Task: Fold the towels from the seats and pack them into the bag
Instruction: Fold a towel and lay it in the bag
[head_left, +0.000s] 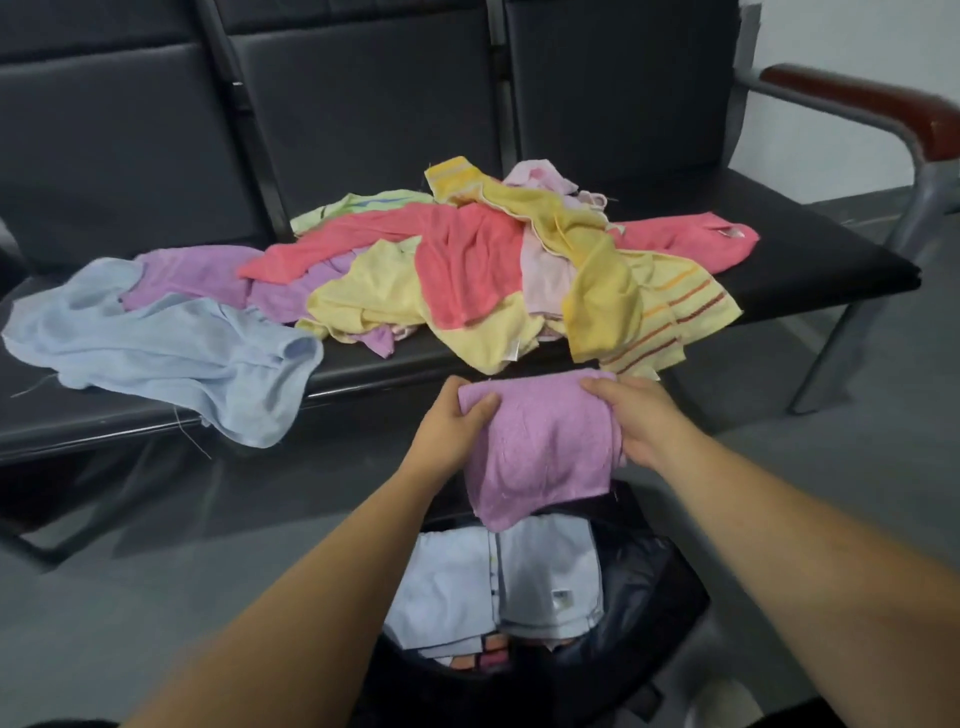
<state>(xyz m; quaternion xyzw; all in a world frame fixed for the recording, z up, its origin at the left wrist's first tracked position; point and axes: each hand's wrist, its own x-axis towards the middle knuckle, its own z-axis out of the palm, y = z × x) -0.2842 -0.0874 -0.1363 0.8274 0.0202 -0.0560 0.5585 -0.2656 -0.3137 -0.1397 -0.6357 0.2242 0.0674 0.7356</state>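
Both forearms reach forward side by side; the left hand (454, 415) pinches the top left corner of the folded purple towel (540, 452), thumb in front; the right hand (641, 423) curls round its right edge; the cloth hangs between them, lower edge loose. Straight beneath the grip the black bag (654, 587) gapes, pale folded towels (493, 582) inside; beyond the grip the loose towel pile (493, 270) overhangs the front edge of the seats (805, 260); grey floor (156, 597) shows beside the bag.
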